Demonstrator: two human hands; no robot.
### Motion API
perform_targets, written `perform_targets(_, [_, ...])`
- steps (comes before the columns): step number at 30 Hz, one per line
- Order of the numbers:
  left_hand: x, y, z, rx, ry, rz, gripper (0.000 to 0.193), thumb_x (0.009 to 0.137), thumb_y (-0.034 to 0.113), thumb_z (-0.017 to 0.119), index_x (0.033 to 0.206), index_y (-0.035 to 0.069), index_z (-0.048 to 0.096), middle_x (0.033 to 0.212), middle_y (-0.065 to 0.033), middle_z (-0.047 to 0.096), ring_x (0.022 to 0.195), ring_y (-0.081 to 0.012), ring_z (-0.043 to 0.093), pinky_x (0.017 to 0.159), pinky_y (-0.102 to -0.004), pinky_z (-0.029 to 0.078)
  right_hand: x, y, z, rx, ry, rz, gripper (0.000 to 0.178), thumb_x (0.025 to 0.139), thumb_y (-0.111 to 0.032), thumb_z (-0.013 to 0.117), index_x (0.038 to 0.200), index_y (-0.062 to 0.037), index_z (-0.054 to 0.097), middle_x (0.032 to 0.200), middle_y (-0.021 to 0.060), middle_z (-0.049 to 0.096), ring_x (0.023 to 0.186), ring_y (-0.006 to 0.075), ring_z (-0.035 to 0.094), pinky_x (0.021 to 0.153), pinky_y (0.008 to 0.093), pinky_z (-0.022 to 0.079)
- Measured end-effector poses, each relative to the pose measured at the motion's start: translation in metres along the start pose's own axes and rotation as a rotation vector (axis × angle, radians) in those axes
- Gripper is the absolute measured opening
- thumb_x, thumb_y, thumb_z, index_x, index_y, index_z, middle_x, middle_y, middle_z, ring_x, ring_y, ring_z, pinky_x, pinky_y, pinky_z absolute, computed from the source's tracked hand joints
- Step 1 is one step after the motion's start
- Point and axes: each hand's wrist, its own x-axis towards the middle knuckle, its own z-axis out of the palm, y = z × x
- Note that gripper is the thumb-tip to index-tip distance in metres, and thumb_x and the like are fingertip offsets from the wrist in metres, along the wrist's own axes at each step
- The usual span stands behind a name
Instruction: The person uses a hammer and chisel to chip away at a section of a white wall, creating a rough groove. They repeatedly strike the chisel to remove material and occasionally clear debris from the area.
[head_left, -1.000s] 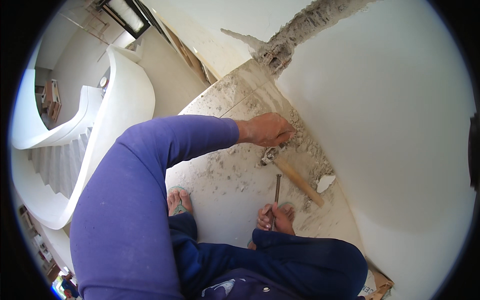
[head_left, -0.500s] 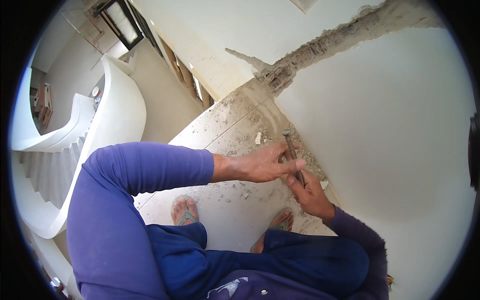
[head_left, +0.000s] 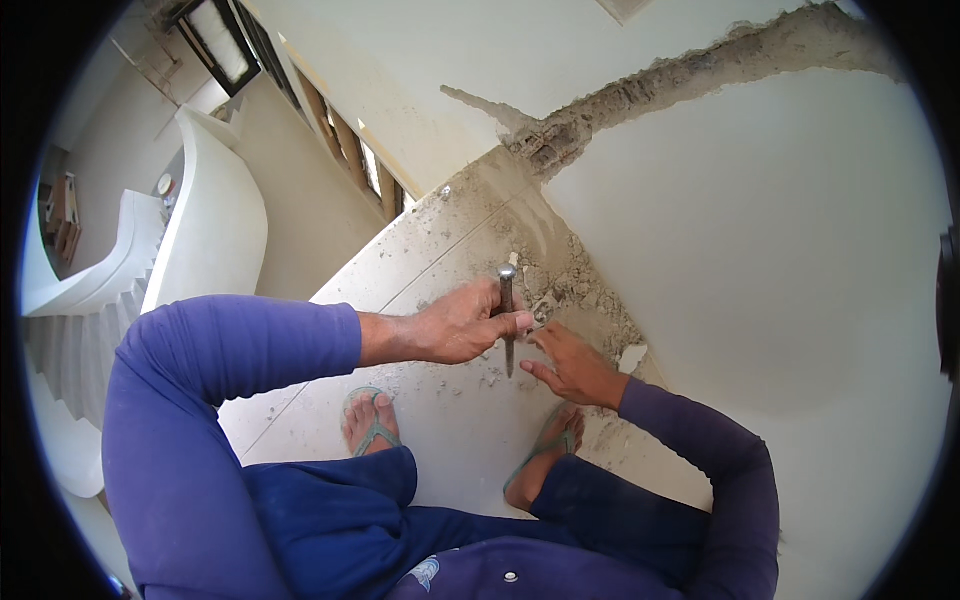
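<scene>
Pinching metal rod (head_left: 506, 297) in left hand (head_left: 465, 322); holding right hand (head_left: 580, 370) beside, fingers parted from thumb, near rubble (head_left: 592, 292) along right edge of floor (head_left: 460, 425); wearing motif-printed shirt (head_left: 475, 580).

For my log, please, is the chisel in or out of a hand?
In: the left hand grips the chisel, thumb across its shaft.

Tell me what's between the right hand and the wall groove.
In the head view, grey rubble on the floor lies between the right hand and the groove.
</scene>
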Motion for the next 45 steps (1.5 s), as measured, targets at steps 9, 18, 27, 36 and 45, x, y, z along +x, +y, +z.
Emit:
perform_targets(9, [0.007, -0.008, -0.068, 0.567, -0.109, -0.309, 0.044, 0.111, 0.031, 0.053, 0.089, -0.005, 0.064, 0.078, -0.0157, 0.068, 0.075, -0.0255, 0.068, 0.07, -0.0453, 0.053, -0.058, 0.111, 0.031, -0.424, -0.283, 0.4, 0.06, 0.101, -0.045, 0.065, 0.132, 0.005, 0.054, 0.114, 0.0283, 0.066, 0.092, 0.0441, 0.073, 0.078, 0.0516, 0.061])
perform_targets(18, [-0.037, -0.039, -0.089, 1.144, -0.457, -0.517, 0.034, 0.1, 0.03, 0.065, 0.101, -0.002, 0.076, 0.093, -0.0213, 0.076, 0.092, -0.0405, 0.074, 0.083, -0.051, 0.058, -0.053, 0.116, 0.033, -0.366, -0.322, 0.344, 0.058, 0.103, -0.044, 0.063, 0.13, 0.0073, 0.053, 0.107, 0.0301, 0.067, 0.088, 0.0485, 0.071, 0.077, 0.0537, 0.058])
perform_targets(27, [-0.058, -0.06, -0.061, 1.183, -0.59, -0.54, 0.029, 0.095, 0.027, 0.066, 0.108, 0.005, 0.08, 0.104, -0.0168, 0.078, 0.101, -0.0359, 0.075, 0.084, -0.0489, 0.06, -0.048, 0.117, 0.03, -0.369, -0.353, 0.323, 0.059, 0.104, -0.044, 0.062, 0.125, 0.0103, 0.056, 0.105, 0.0326, 0.067, 0.087, 0.05, 0.071, 0.076, 0.0543, 0.058])
perform_targets(36, [-0.049, -0.053, -0.072, 1.21, -0.555, -0.47, 0.028, 0.094, 0.027, 0.067, 0.105, 0.006, 0.08, 0.102, -0.0165, 0.078, 0.101, -0.036, 0.075, 0.084, -0.0483, 0.06, -0.049, 0.119, 0.031, -0.37, -0.345, 0.302, 0.06, 0.104, -0.045, 0.063, 0.126, 0.0108, 0.056, 0.103, 0.0328, 0.068, 0.086, 0.0501, 0.071, 0.076, 0.0543, 0.058])
perform_targets(45, [-0.048, -0.057, -0.066, 1.204, -0.606, -0.468, 0.032, 0.095, 0.033, 0.071, 0.101, 0.002, 0.079, 0.094, -0.0182, 0.078, 0.095, -0.0377, 0.076, 0.083, -0.0495, 0.061, -0.049, 0.119, 0.031, -0.383, -0.342, 0.298, 0.061, 0.103, -0.045, 0.062, 0.128, 0.0106, 0.055, 0.105, 0.0308, 0.068, 0.086, 0.0483, 0.072, 0.075, 0.0529, 0.06])
